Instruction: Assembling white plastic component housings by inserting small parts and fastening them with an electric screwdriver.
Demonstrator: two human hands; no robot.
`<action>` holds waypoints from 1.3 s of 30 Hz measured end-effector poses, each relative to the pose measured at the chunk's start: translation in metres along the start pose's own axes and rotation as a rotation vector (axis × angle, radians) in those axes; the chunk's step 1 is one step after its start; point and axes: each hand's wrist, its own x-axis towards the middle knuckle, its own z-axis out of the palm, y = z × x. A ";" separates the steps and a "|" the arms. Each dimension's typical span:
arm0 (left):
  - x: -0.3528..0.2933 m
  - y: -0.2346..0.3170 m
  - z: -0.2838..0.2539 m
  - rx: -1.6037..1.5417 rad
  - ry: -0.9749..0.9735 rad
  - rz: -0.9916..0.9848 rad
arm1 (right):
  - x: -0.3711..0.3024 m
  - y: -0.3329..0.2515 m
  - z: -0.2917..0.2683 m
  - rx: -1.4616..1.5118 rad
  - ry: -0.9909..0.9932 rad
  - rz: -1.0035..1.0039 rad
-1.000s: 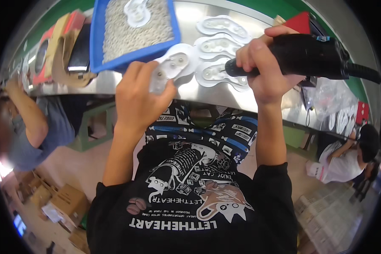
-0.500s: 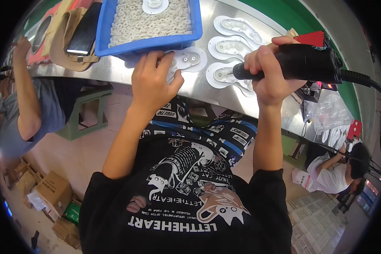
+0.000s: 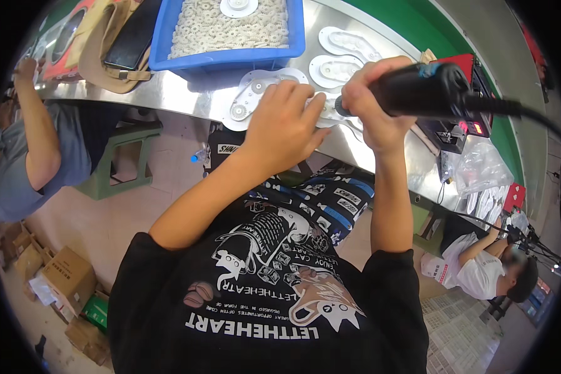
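Left hand (image 3: 283, 126): shifting off white housing (image 3: 245, 98) leftward of it, likely bracing rightward housing (image 3: 328, 110); grip unclear | right hand (image 3: 378, 109): gripping electric screwdriver (image 3: 421, 90)

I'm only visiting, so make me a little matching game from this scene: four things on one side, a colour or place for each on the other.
Things:
1. Stool
2. Power tool
3. Small gears
4. Bin

Colour or place:
A. Heaped inside the bin
B. Blue
C. Green
D. Held in the person's right hand

Right pairs: 1-C, 2-D, 3-A, 4-B
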 end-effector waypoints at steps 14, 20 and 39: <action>0.010 0.006 0.029 -0.036 -0.091 0.107 | -0.004 -0.052 -0.021 0.000 0.130 -0.050; 0.051 -0.003 -0.006 -0.017 -0.079 0.380 | -0.066 -0.129 -0.060 0.190 0.614 -0.273; -0.059 -0.013 -0.038 0.383 0.071 -0.308 | -0.208 -0.064 -0.098 0.156 0.645 0.178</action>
